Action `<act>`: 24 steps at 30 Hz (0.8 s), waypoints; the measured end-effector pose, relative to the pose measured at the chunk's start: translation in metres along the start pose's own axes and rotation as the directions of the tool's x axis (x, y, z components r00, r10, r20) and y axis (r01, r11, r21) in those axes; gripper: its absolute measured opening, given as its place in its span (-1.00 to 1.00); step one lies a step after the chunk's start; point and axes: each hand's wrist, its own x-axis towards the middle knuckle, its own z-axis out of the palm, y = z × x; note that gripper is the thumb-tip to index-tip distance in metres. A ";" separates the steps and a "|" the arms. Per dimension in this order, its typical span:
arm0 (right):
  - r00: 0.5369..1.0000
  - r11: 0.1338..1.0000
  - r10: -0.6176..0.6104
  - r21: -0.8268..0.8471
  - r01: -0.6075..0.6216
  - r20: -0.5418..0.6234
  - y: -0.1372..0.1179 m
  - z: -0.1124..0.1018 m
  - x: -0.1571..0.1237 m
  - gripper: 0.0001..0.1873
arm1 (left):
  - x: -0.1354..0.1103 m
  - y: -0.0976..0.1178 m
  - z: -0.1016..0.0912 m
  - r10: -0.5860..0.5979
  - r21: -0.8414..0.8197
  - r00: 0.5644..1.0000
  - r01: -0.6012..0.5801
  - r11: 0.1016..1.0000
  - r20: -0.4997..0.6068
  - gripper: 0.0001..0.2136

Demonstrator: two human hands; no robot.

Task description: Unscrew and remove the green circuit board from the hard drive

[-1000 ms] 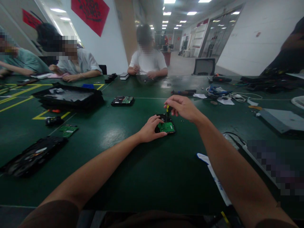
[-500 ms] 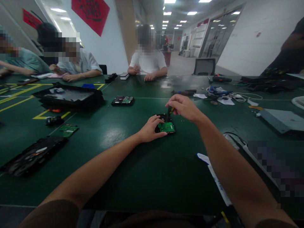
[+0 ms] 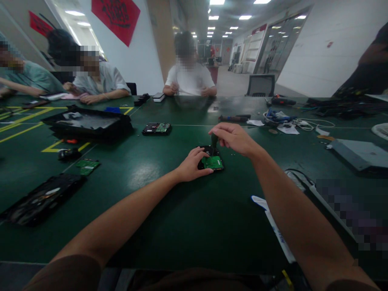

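A hard drive point(image 3: 215, 162) lies on the green table with its circuit board facing up. My left hand point(image 3: 194, 163) grips it from the left, thumb along the near edge and fingers over the top. In my right hand point(image 3: 232, 137), a screwdriver point(image 3: 214, 142) with a dark handle stands nearly upright over the drive. Its shaft points down by the board's far edge; whether the tip sits in a screw is too small to tell.
Another hard drive point(image 3: 157, 128) lies farther off. Left are a black casing point(image 3: 87, 123), a loose circuit board point(image 3: 87, 166) and a black part point(image 3: 44, 198). Cables point(image 3: 280, 117), a grey metal box point(image 3: 359, 153) and a white strip point(image 3: 277, 228) lie right. Other people sit around the table.
My right hand has shifted slightly left and down, and the screwdriver handle has moved left with it. My left hand stays put. Across the table, a person's hand has moved to the right.
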 end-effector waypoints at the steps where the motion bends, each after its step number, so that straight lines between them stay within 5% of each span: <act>1: 1.000 1.000 -0.007 -0.016 0.007 -0.019 0.000 0.000 0.000 -0.75 | 0.000 0.000 0.000 0.000 -0.001 1.000 0.000 1.000 0.000 -0.38; 14: 1.000 0.996 0.025 0.087 -0.027 0.018 0.000 0.001 0.001 -0.72 | 0.000 0.002 -0.003 -0.011 -0.009 1.000 0.011 1.000 0.015 -0.37; 24: 0.998 1.000 -0.016 -0.016 0.015 -0.063 -0.001 0.000 0.000 -0.82 | 0.000 0.001 0.000 0.003 -0.008 1.000 -0.003 1.000 0.001 -0.38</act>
